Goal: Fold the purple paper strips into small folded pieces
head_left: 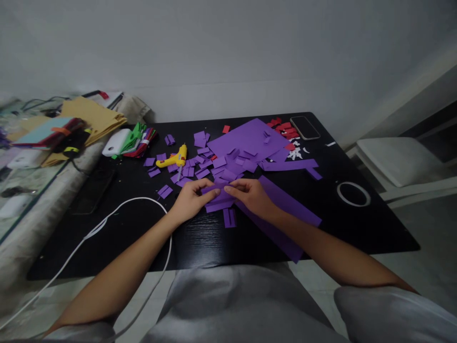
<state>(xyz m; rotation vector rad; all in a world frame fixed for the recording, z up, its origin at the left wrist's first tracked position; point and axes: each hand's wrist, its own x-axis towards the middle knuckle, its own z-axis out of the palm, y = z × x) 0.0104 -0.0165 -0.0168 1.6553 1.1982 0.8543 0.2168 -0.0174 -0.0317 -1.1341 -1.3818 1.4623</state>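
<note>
Between my two hands is a piece of purple paper (pixel 218 204), lifted at the near side of a heap of cut purple pieces. My left hand (pixel 193 196) pinches its left part between thumb and fingers. On its right part, my right hand (pixel 252 194) closes in the same way, the two thumbs almost meeting. A small folded purple piece (pixel 230 218) lies just below the held paper. Beyond my hands are many folded purple pieces (pixel 219 162), and a yellow hot glue gun (pixel 174 158) rests on its side among them. Under my right forearm lies a long purple sheet (pixel 285 205).
A larger purple sheet (pixel 246 138) lies at the back, beside red scraps (pixel 285 128), white scraps (pixel 295 151) and a phone (pixel 305 127). A white ring (pixel 353 194) is on the right. A white cable (pixel 123 204) loops across the left, near bundled green strips (pixel 134 137). A chair (pixel 389 159) stands at right.
</note>
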